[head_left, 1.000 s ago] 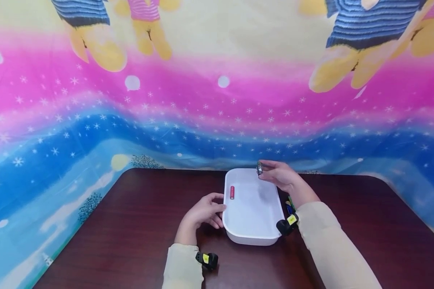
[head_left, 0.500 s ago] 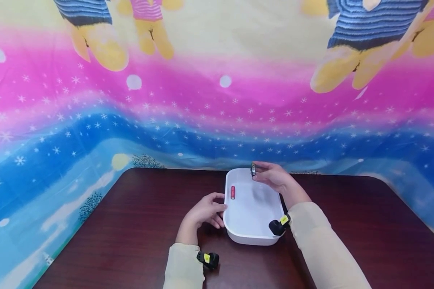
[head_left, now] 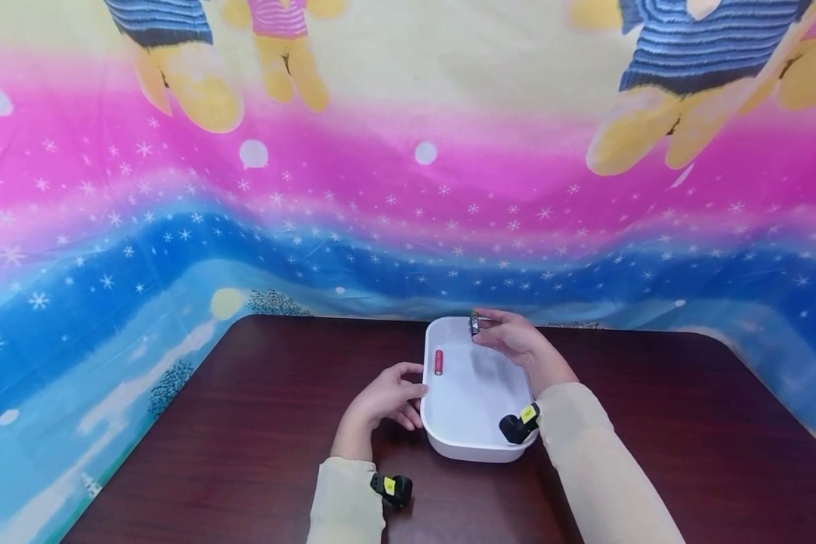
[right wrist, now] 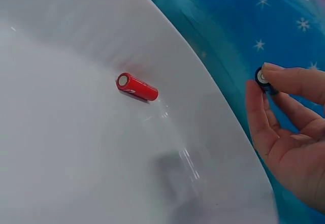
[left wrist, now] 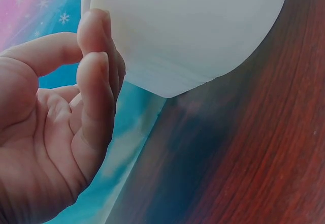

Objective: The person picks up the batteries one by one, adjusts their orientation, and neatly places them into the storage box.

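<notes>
A white, deep-walled tray stands on the table. Inside it, along the left side, lies a red battery, which the right wrist view shows resting on the tray floor. Over the tray's far end, my right hand pinches a dark battery between thumb and fingers. The right wrist view gives the end of that dark battery between the fingertips, apart from the tray wall. At the tray's left side, my left hand touches the outer wall with relaxed, bent fingers.
Dark brown wooden table surrounds the tray on both sides. A patterned cloth hangs behind the table. Black wrist cameras sit on both sleeves, and the right one overlaps the tray's near right corner.
My right hand has moved left over the tray with the dark battery. Small green and blue items seen earlier beside the tray's right wall are now hidden by the right arm. The left hand stays put.
</notes>
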Motion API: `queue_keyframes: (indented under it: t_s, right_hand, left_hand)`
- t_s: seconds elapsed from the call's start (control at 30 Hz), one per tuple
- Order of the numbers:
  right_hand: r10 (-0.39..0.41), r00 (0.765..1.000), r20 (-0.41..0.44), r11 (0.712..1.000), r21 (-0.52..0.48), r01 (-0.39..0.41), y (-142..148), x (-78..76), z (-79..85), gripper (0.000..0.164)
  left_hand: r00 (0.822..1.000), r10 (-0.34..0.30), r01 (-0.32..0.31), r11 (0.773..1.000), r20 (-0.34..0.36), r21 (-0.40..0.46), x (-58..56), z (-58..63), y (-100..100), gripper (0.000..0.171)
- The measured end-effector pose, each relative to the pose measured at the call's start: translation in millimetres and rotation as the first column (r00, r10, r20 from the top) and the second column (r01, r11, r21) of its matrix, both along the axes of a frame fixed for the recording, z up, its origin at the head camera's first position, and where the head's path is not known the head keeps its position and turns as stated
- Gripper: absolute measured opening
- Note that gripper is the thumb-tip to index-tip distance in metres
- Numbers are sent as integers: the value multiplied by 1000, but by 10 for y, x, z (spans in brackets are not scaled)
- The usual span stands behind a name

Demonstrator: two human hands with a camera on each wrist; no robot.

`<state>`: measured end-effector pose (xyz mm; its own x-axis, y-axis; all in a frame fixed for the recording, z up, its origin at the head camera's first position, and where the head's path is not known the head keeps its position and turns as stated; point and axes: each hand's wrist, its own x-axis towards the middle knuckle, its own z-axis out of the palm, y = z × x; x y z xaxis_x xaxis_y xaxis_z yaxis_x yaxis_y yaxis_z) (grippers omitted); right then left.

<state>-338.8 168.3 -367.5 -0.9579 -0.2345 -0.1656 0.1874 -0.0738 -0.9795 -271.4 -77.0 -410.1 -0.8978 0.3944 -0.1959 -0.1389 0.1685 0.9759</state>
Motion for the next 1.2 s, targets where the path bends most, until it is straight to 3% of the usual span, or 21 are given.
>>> queue_keyframes:
  t_s: [0.23, 0.63, 1.2]
  right_hand:
    - [16, 1000, 21, 1000, -22, -16, -6, -38, -96, 67]
    - [8, 1000, 7, 1000, -18, -8, -187, -62, -88, 68]
    - [9, 999, 51, 980, 197, -19, -317, -133, -236, 62]
  left_hand:
    - [1000, -4, 4, 1000, -1, 2, -4, -4, -1, 46]
    - [1000, 6, -6, 1000, 1, -4, 6, 2, 4, 44]
    - [1000, 8, -8, 1000, 6, -10, -2, 19, 6, 45]
